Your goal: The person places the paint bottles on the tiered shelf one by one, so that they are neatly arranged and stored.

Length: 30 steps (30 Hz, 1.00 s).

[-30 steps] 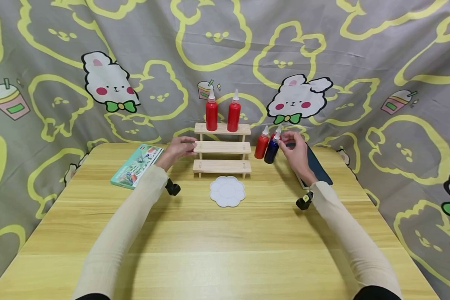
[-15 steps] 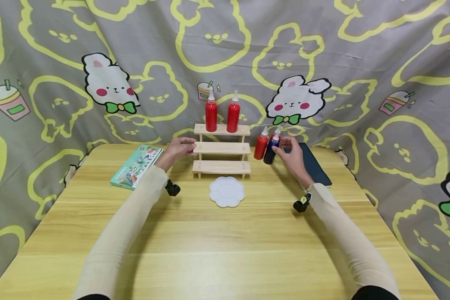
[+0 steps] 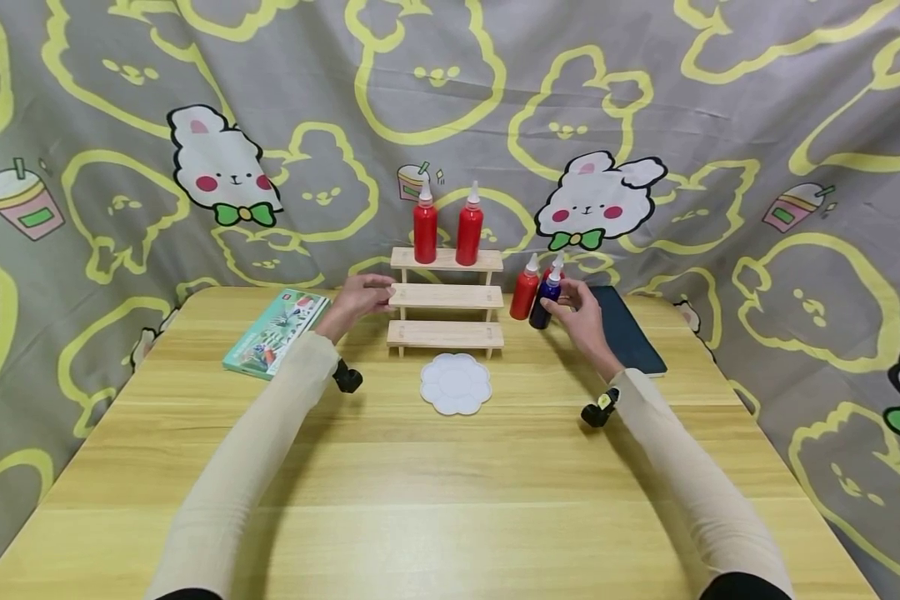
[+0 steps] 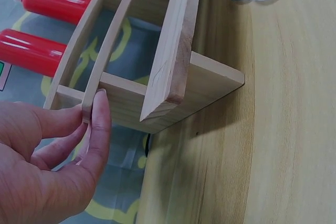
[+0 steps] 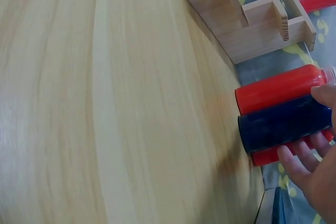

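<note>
My left hand point(image 3: 360, 302) pinches the left end of the middle board of a three-step wooden display stand point(image 3: 445, 333), thumb on one side and fingers on the other, as the left wrist view shows. With my right hand point(image 3: 583, 321) I grip a dark blue squeeze bottle point(image 3: 544, 302), which has a white pointed nozzle. Its thumb lies on the bottle's near side and its fingers curl round the other. A red squeeze bottle point(image 3: 524, 293) stands just left of the blue one. Another red bottle point(image 5: 266, 156) is behind, mostly hidden.
Two red bottles point(image 3: 425, 233) stand on the stand's top step. A white flower-shaped palette point(image 3: 455, 384) lies in front of the stand. At left lies a green illustrated box point(image 3: 277, 332), at right a dark flat book-like item point(image 3: 630, 333). A patterned curtain point(image 3: 307, 125) hangs behind.
My right hand has moved slightly left and closed its thumb and fingers round the blue bottle. The left hand stays on the stand, and the bottles stand where they were.
</note>
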Each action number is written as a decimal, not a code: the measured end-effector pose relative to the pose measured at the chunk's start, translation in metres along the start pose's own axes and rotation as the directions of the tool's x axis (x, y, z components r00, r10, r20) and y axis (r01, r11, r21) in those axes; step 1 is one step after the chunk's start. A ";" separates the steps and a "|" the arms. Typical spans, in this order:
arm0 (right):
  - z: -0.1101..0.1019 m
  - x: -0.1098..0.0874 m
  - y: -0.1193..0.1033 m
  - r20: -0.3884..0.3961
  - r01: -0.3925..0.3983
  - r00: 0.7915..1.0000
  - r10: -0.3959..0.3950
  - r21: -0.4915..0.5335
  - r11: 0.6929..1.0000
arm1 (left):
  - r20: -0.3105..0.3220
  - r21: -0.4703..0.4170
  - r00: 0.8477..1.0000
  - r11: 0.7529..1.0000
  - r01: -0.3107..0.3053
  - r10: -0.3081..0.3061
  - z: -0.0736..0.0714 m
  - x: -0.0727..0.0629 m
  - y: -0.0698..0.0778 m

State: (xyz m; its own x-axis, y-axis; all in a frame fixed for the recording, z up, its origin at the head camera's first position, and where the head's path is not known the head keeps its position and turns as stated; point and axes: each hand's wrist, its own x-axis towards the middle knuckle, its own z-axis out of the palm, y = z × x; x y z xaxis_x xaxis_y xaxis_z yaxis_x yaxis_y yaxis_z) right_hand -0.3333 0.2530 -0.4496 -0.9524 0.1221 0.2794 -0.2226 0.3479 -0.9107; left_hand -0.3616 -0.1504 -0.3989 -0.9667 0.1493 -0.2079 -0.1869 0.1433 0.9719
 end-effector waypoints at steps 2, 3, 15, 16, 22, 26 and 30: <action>0.001 -0.001 -0.001 -0.005 -0.017 1.000 0.017 -0.017 1.000 | 0.002 -0.001 1.000 1.000 -0.004 0.004 0.000 -0.001 0.000; 0.001 -0.002 -0.001 -0.005 -0.022 1.000 0.022 -0.034 0.999 | 0.002 -0.006 1.000 1.000 -0.006 0.006 0.001 -0.001 0.000; 0.005 -0.003 -0.005 0.050 -0.057 0.997 0.054 0.056 0.997 | -0.008 -0.014 1.000 1.000 -0.025 0.025 0.000 -0.002 0.002; 0.005 -0.004 -0.006 0.057 -0.087 0.995 0.081 0.106 0.991 | -0.010 -0.009 1.000 1.000 -0.028 0.028 0.000 -0.002 0.002; 0.003 -0.009 -0.017 0.090 -0.240 0.971 0.223 0.361 0.901 | -0.012 0.008 1.000 1.000 -0.025 0.025 0.000 -0.002 -0.001; 0.000 -0.012 -0.031 0.124 -0.241 0.970 0.209 0.375 0.895 | -0.014 0.015 1.000 1.000 -0.017 0.017 0.000 -0.002 -0.001; 0.000 -0.010 -0.044 0.133 -0.204 0.977 0.166 0.366 0.908 | -0.008 0.012 1.000 1.000 -0.022 0.022 0.000 -0.002 0.000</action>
State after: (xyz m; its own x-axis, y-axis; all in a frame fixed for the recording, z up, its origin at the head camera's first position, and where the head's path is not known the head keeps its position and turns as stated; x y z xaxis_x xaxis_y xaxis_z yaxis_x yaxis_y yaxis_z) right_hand -0.3135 0.2362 -0.4119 -0.9952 0.0531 0.0816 -0.0843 -0.0495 -0.9952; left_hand -0.3599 -0.1507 -0.3985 -0.9718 0.1449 -0.1859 -0.1638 0.1518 0.9747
